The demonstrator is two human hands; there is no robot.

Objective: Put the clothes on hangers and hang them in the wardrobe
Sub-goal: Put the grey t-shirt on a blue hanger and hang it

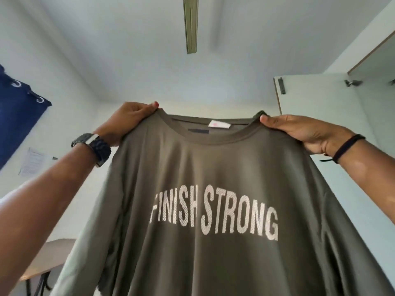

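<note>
T-shirt (pixel 213 178): olive, "FINISH STRONG" print, held up mid-frame
Left hand (pixel 130 117): pinching shirt's left shoulder
Right hand (pixel 303 131): pinching shirt's right shoulder
Wardrobe door (pixel 316 95): open, right of frame

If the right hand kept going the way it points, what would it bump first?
The right hand points leftward along the olive-green shirt's collar, so it would probably meet the left hand first; depth is unclear.

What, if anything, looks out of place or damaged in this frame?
Nothing stands out as damaged. The olive T-shirt is held up by its shoulders, left hand and right hand each with a grip beside the collar, print facing the camera. No hanger is visible. The wardrobe door stands open on the right.
</note>
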